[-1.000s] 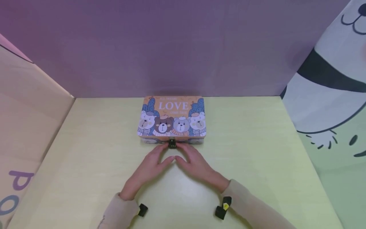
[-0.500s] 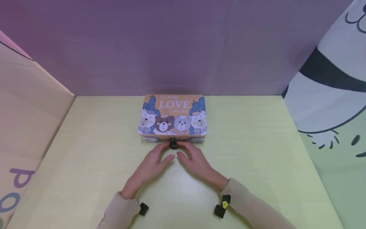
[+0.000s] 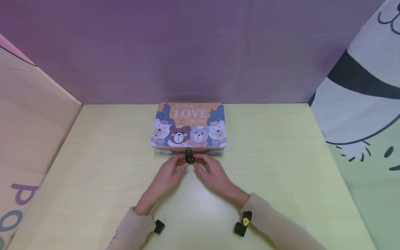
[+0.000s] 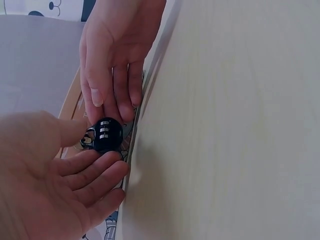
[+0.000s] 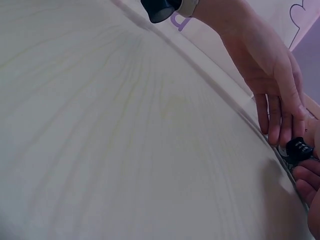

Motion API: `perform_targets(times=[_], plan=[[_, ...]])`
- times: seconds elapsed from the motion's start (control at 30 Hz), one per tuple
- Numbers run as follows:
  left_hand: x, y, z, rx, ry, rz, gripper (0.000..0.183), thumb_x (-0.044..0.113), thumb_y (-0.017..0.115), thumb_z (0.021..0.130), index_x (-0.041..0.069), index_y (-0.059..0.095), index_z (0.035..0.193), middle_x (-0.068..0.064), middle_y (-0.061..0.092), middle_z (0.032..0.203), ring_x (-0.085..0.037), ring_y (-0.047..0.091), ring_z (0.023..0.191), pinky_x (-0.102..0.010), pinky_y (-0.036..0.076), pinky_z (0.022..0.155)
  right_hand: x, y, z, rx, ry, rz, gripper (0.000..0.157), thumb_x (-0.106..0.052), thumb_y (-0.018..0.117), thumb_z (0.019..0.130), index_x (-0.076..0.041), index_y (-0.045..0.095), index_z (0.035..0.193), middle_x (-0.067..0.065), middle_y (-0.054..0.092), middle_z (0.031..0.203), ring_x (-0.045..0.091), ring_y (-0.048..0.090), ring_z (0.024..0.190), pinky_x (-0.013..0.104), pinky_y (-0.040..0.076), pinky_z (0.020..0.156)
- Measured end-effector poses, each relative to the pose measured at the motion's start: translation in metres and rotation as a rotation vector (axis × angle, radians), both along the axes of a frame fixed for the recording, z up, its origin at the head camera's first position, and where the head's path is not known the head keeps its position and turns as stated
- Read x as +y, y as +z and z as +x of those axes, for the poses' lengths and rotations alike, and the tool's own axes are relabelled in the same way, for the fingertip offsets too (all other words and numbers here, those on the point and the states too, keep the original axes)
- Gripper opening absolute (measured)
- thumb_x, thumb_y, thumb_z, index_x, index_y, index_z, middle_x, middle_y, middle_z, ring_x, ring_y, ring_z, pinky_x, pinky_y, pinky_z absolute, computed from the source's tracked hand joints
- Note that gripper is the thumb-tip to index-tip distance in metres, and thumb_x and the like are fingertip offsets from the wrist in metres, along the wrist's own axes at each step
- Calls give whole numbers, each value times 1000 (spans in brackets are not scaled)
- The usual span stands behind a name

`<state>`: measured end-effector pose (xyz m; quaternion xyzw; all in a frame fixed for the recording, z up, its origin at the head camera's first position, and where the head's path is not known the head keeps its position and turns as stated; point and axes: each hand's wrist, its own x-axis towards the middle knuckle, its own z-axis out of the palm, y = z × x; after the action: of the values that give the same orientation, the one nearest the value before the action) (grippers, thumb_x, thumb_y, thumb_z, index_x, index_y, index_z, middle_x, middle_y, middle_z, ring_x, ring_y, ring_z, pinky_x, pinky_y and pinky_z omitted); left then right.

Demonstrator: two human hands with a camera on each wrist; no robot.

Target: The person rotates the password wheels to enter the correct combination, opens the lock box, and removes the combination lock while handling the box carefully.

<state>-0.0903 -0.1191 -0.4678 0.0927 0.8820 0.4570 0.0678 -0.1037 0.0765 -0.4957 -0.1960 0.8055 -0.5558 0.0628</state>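
A tin box (image 3: 189,121) printed with cartoon bears and the word LOVE stands at the back middle of the table, lid down. At its front clasp hangs a black combination padlock (image 3: 189,157); its three number wheels show on the padlock body (image 4: 108,135) in the left wrist view. My left hand (image 3: 167,177) comes from the left, fairly straight fingers right against the padlock's side and thumb near the lock. From the other side my right hand (image 3: 215,175) reaches in, fingertips at the padlock and thumb held apart from it. The hands partly hide the box front.
The pale wooden table (image 3: 103,166) extends around the box. A purple wall panel (image 3: 193,52) rises right behind it, with printed panels at left and right. Black wrist devices (image 3: 241,227) sit at both sleeves.
My left thumb has moved up closer to the padlock, and the right thumb has drawn slightly back from the left one. The padlock is tilted a little more; the box stays put.
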Motion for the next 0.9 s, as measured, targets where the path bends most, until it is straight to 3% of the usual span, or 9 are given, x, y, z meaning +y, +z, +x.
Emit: perform_targets(times=[0.67, 0.9], plan=[[2, -7, -6, -6, 53, 68, 26, 7, 64, 94, 0, 62, 119, -9, 68, 105, -20, 64, 95, -35, 57, 86, -1, 3, 0, -66, -49, -54, 28, -8, 63, 94, -7, 60, 122, -1, 67, 109, 11, 63, 98, 29, 54, 90], [2, -5, -10, -69, 68, 117, 23, 7, 62, 95, 0, 63, 117, -9, 68, 103, -20, 65, 93, -34, 57, 84, -2, -1, -2, -102, -65, -74, 24, -12, 63, 95, -11, 62, 119, -3, 68, 104, 11, 64, 93, 29, 56, 84]])
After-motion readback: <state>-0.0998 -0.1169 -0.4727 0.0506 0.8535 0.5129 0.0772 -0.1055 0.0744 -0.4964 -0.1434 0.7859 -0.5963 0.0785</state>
